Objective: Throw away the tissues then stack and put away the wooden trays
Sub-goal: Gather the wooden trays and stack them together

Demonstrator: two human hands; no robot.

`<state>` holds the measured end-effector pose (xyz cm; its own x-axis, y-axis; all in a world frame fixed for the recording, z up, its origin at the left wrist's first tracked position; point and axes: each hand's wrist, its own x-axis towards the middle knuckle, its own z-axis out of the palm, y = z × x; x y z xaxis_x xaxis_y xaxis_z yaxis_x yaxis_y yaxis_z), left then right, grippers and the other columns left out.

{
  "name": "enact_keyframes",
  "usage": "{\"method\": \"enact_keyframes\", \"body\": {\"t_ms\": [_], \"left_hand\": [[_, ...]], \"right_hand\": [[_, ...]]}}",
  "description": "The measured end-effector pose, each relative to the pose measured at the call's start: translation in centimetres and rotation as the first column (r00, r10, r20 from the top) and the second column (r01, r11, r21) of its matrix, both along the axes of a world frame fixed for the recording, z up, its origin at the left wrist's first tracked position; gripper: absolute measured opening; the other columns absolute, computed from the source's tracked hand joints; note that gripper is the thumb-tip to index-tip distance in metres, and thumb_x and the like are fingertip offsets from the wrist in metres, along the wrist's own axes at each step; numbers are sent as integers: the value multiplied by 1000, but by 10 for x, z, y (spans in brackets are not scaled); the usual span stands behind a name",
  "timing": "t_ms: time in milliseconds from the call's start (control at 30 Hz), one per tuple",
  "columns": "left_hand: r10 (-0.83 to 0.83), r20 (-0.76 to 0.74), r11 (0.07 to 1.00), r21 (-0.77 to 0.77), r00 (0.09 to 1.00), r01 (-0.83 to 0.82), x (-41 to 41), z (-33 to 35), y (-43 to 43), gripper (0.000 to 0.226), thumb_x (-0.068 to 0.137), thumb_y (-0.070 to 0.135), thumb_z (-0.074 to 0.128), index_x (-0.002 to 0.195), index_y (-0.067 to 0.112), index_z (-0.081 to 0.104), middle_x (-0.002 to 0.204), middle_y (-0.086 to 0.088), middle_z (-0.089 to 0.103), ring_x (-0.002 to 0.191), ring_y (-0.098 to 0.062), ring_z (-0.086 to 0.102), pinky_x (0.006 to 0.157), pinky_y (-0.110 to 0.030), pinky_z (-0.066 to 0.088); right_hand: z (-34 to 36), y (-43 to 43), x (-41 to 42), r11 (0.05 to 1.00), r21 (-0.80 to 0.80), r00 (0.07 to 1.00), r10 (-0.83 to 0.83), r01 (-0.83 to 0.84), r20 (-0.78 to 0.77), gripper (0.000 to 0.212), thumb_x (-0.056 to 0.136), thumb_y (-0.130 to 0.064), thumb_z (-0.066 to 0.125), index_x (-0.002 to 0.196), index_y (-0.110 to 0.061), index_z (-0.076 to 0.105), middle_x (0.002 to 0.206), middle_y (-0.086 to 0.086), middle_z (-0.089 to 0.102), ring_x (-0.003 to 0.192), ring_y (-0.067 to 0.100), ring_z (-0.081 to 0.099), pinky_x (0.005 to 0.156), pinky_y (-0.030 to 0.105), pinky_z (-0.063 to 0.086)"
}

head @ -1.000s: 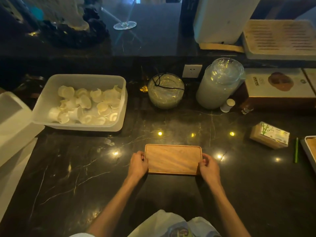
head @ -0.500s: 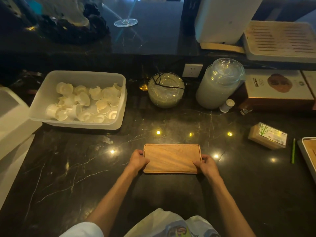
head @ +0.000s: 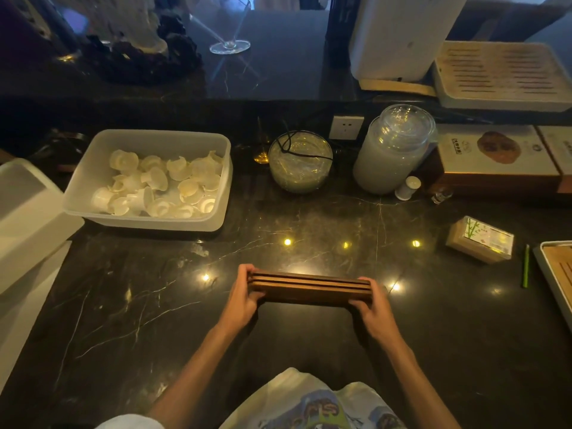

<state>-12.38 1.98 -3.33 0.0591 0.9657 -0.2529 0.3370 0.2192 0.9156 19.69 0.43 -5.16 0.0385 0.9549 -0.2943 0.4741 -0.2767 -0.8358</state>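
A stack of three wooden trays (head: pixel 309 289) is held up on edge above the dark marble counter (head: pixel 185 320), its long side edges facing me. My left hand (head: pixel 244 297) grips the stack's left end. My right hand (head: pixel 370 305) grips its right end. The trays' flat faces are turned away, so I see only their rims. No loose tissues are visible on the counter.
A white plastic tub (head: pixel 148 178) of small white cups stands at the back left. A glass bowl (head: pixel 300 162), a lidded glass jar (head: pixel 393 150) and boxes (head: pixel 498 153) line the back. A tissue pack (head: pixel 479 239) and another tray (head: pixel 557 267) lie at the right.
The tray stack lay flat on the counter between both hands. Now both hands have tipped it up on edge and lifted it slightly.
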Motion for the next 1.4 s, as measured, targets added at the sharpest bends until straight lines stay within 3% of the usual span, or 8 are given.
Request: {"method": "enact_keyframes", "body": {"t_ms": [167, 333, 433, 633, 1033, 1233, 1300, 1400], "left_hand": [[-1, -67, 998, 55, 998, 5, 5, -17, -28, 49, 87, -6, 62, 123, 23, 46, 115, -1, 57, 109, -11, 60, 95, -33, 54], [29, 89, 1000, -11, 996, -28, 11, -17, -31, 56, 86, 1, 68, 126, 34, 46, 128, 21, 56, 122, -3, 56, 99, -13, 47], [84, 161, 996, -11, 983, -83, 16, -15, -31, 56, 85, -3, 67, 125, 30, 47, 132, 13, 56, 125, -8, 56, 101, -15, 47], [95, 209, 994, 31, 973, -104, 15, -15, -29, 38, 88, -4, 63, 121, 14, 51, 112, 0, 64, 109, -21, 65, 96, -31, 55], [-50, 98, 999, -7, 994, 51, 6, -16, -13, 39, 92, 7, 62, 123, 27, 47, 113, 3, 63, 111, -14, 63, 96, -30, 54], [-132, 138, 953, -255, 982, 164, 6, 24, 19, 52, 80, 40, 76, 122, 28, 48, 121, 1, 57, 113, -18, 60, 90, -30, 54], [-67, 230, 946, -295, 971, 135, 14, 39, 6, 58, 69, 56, 78, 118, 37, 53, 124, 0, 59, 107, -14, 65, 80, -24, 56], [147, 418, 889, -452, 896, 66, 32, 45, -21, 66, 69, 51, 82, 126, 36, 51, 128, -9, 59, 104, -21, 68, 74, -27, 59]], "right_hand": [[-7, -15, -6, 999, 43, 999, -19, 17, 49, 47, 89, 2, 60, 120, -31, 48, 119, -1, 50, 115, 10, 51, 104, 32, 43], [-6, -20, -19, 992, 32, 983, -116, 121, -144, 61, 86, 4, 65, 121, -41, 46, 119, -10, 56, 114, 2, 56, 96, 14, 47], [-9, -21, -26, 986, 58, 962, -136, 154, -236, 62, 82, 8, 68, 130, -23, 43, 123, -17, 57, 118, 1, 56, 97, 13, 45], [-4, -21, -30, 980, 95, 963, -152, 176, -221, 65, 85, 9, 64, 120, -42, 45, 112, -19, 59, 110, 5, 60, 93, 16, 49], [-9, -19, -24, 991, 51, 975, -113, 125, -192, 59, 89, -4, 65, 120, -49, 42, 112, -16, 60, 112, 4, 59, 95, 18, 49], [14, -6, -3, 973, -200, 934, -173, 113, -314, 63, 81, -28, 77, 134, -29, 43, 127, -2, 57, 112, 10, 58, 94, 34, 50], [25, -18, 10, 937, -327, 858, -265, 121, -441, 68, 70, -36, 83, 129, -32, 49, 126, 1, 60, 112, 21, 61, 87, 38, 54], [42, -45, 22, 888, -446, 756, -367, 112, -542, 64, 69, -33, 82, 126, -32, 53, 124, 4, 63, 111, 25, 63, 74, 33, 56]]}}
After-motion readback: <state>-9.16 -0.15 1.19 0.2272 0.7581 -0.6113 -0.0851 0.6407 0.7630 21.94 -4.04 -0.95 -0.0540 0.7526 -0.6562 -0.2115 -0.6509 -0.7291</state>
